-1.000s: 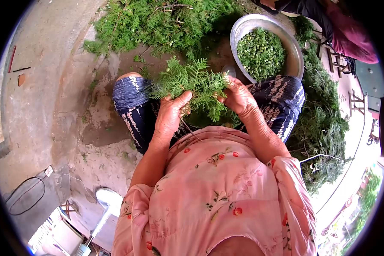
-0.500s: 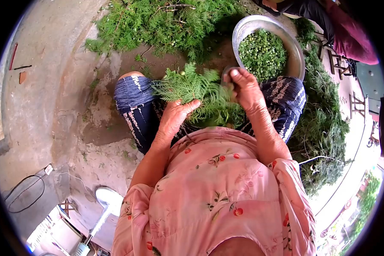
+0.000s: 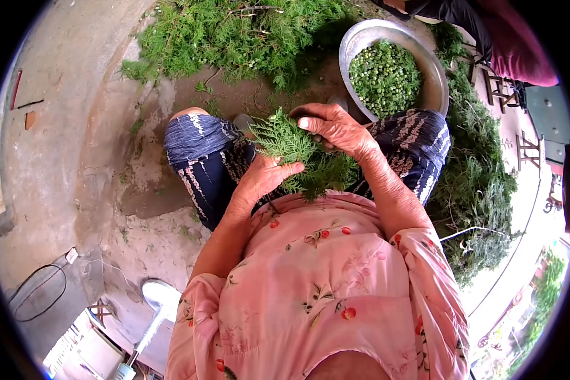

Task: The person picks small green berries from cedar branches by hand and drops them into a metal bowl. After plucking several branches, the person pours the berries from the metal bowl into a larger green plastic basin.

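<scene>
My left hand point(image 3: 263, 177) is closed round the lower part of a feathery green conifer sprig point(image 3: 288, 142), its thumb lying across the stems. The sprig stands up over my lap, and a small pale berry-like cone shows near its top. At the sprig's upper right edge is my right hand point(image 3: 339, 132), fingers curled and thumb against the index finger in a pinch. What lies between those fingertips is hidden. Beyond my knee, a wide metal basin point(image 3: 438, 76) holds many small round green cones point(image 3: 385, 76) mixed with bits of foliage.
A large heap of cut conifer branches point(image 3: 215, 38) lies on the floor ahead. More branches point(image 3: 472, 183) are piled along my right side. Another person's dark-clothed leg point(image 3: 462, 19) is at the upper right. A white fan point(image 3: 158, 304) stands behind at left, near a black cable loop point(image 3: 38, 291).
My right hand has moved left and turned, from beside the sprig to its upper edge. The left hand keeps its hold on the sprig. The view has shifted slightly.
</scene>
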A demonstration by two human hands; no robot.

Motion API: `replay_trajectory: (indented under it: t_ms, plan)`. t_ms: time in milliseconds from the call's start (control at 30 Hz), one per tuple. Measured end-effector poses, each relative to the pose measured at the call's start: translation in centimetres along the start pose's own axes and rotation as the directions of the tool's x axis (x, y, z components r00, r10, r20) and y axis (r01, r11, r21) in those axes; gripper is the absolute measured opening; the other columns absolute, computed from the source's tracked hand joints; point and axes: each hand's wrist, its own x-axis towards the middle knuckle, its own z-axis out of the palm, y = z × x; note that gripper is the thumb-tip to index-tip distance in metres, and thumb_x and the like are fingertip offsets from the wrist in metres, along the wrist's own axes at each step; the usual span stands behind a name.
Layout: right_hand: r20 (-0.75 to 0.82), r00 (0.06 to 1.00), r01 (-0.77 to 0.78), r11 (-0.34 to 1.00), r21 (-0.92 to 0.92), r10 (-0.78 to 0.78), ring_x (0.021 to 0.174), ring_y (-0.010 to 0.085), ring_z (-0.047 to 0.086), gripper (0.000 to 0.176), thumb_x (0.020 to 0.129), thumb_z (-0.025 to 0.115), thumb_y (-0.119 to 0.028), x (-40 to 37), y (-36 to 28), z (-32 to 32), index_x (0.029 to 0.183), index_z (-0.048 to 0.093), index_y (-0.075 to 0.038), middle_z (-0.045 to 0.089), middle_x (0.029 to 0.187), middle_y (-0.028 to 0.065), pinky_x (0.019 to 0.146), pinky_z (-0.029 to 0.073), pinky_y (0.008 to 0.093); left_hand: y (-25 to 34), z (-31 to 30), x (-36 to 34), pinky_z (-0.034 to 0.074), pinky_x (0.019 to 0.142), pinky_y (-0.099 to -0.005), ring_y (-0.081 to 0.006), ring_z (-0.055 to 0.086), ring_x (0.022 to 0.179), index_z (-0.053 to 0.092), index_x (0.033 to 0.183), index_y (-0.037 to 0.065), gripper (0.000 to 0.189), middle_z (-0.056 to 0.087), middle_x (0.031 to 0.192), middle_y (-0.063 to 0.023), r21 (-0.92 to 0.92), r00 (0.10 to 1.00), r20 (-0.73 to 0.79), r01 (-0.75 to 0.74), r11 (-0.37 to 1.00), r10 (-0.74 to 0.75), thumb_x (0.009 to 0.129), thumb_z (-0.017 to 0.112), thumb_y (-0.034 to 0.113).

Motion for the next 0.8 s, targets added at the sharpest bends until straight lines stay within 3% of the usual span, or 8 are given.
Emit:
replay_trajectory:
  t_ms: [300,367,433,500,567,633,700,800]
  plan:
    - [0.012,0.992,0.124,0.991,-0.043,-0.123,0.049,0.006,0.044,0.042,0.079,0.063,-0.038,0.5,2.2,0.2,0.095,0.055,0.0,0.048,0.06,-0.0005,0.044,0.033,0.0204,-0.6,0.8,0.2,0.044,0.078,-0.0314,-0.0181,0.055,0.084,0.054,0.105,0.002,0.034,0.061,0.096,-0.0083,0.034,0.997,0.026,-0.075,0.997,0.074,0.073,0.066,0.008]
    - [0.131,0.986,-0.107,0.994,0.004,0.105,0.049,0.0054,0.043,0.038,0.08,0.063,-0.035,0.3,1.6,-0.1,0.093,0.055,0.0,0.048,0.059,-0.0007,0.043,0.033,0.0198,-0.7,0.8,0.2,0.044,0.078,-0.0317,-0.0184,0.056,0.083,0.055,0.104,0.002,0.034,0.061,0.096,-0.0088,0.032,0.996,0.033,-0.087,0.996,0.086,0.073,0.065,0.008]
    - [0.063,0.994,-0.091,0.995,0.032,0.089,0.046,0.0052,0.041,0.032,0.082,0.061,-0.032,0.3,2.3,0.2,0.089,0.055,-0.001,0.045,0.057,-0.0018,0.04,0.031,0.0197,-0.4,0.5,0.1,0.044,0.077,-0.0319,-0.0193,0.056,0.084,0.055,0.104,0.002,0.033,0.062,0.096,-0.0091,0.095,0.999,0.049,-0.009,0.995,0.004,0.074,0.065,0.011]
    - [-0.268,0.962,-0.024,0.992,0.122,0.056,0.043,0.0052,0.037,0.026,0.084,0.058,-0.027,0.6,3.6,0.6,0.088,0.054,-0.002,0.043,0.057,-0.0028,0.038,0.029,0.0202,-0.6,0.0,0.4,0.043,0.077,-0.0319,-0.0202,0.056,0.084,0.055,0.104,0.002,0.033,0.062,0.095,-0.0091,-0.012,1.0,0.014,0.024,1.0,-0.024,0.075,0.065,0.013]
    - [-0.312,0.943,-0.065,0.982,0.175,0.118,0.041,0.0058,0.036,0.021,0.085,0.056,-0.025,0.5,3.6,0.7,0.086,0.053,-0.004,0.044,0.058,-0.0021,0.036,0.028,0.0205,-0.8,-0.1,0.4,0.043,0.077,-0.032,-0.0211,0.057,0.083,0.056,0.104,0.001,0.033,0.062,0.094,-0.0092,-0.12,0.998,-0.017,0.053,0.991,-0.056,0.076,0.064,0.015]
    - [-0.45,0.82,-0.086,0.854,0.513,0.352,0.042,0.0063,0.039,0.018,0.086,0.054,-0.024,0.6,3.1,-0.1,0.083,0.051,-0.006,0.047,0.059,-0.0009,0.035,0.028,0.02,-0.9,0.3,0.0,0.043,0.076,-0.0309,-0.0192,0.056,0.08,0.056,0.103,0.001,0.032,0.063,0.091,-0.0079,0.019,0.994,-0.023,-0.109,0.994,0.109,0.077,0.064,0.017]
    - [-0.305,0.914,-0.038,0.807,0.589,0.266,0.045,0.0101,0.044,0.011,0.086,0.054,-0.019,0.1,3.0,-1.7,0.085,0.052,-0.008,0.05,0.063,0.0017,0.035,0.031,0.0208,2.4,0.1,-0.8,0.043,0.076,-0.03,-0.0162,0.055,0.081,0.057,0.103,0.001,0.031,0.062,0.091,-0.0068,0.086,0.99,-0.032,0.137,0.987,-0.135,0.076,0.065,0.014]
    - [-0.299,0.931,0.088,0.665,0.741,0.209,0.053,0.011,0.048,0.013,0.084,0.057,-0.019,0.8,2.4,-1.4,0.086,0.053,-0.007,0.053,0.068,0.0028,0.041,0.036,0.0208,0.5,-0.3,-0.1,0.041,0.081,-0.0298,-0.015,0.054,0.088,0.055,0.107,0.002,0.035,0.061,0.099,-0.0064,-0.107,0.972,0.148,0.201,0.974,-0.184,0.075,0.066,0.013]
